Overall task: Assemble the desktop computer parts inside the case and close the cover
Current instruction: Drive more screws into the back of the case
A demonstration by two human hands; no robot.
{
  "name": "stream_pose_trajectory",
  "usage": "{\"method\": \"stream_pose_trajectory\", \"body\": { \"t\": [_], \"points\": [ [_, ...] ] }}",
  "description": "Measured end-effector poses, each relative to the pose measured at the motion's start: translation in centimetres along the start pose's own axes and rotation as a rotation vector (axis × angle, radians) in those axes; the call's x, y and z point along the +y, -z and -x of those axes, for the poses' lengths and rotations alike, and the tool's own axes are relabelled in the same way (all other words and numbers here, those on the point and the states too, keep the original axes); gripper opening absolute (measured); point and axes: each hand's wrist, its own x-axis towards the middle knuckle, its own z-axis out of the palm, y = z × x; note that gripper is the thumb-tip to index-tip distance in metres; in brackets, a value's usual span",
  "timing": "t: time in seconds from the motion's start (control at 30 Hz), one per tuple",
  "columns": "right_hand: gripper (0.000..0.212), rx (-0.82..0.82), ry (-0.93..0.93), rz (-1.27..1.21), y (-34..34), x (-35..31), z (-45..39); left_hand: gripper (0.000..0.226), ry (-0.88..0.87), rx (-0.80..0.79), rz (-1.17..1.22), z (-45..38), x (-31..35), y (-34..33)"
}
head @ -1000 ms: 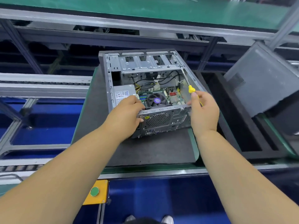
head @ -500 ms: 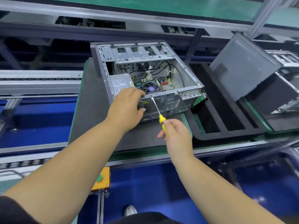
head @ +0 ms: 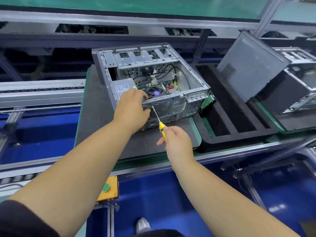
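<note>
The open case [head: 153, 79] lies on the grey mat [head: 95, 117] of the desk. My left hand [head: 132, 111] grips its rear panel; my right hand [head: 177, 142] holds the yellow screwdriver [head: 161, 128]. I judge the steel heavy and stiff with sharp edges, so the frame is the best place to hold.

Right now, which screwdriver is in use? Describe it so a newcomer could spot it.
Find the open computer case lying on the dark mat at the centre of the line. At its near panel, beside the round fan grille, the right hand holds the screwdriver. It is the only tool with a bright yellow handle and thin steel shaft.
</note>
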Motion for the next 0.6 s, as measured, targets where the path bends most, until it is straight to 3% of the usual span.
{"method": "stream_pose_trajectory", "body": {
  "t": [0.6],
  "points": [
    [0.026, -0.006, -0.059, 0.024, -0.64, 0.34, -0.58, 0.038, -0.012, -0.012, -0.048, -0.42, 0.13, -0.13]
  ]
}}
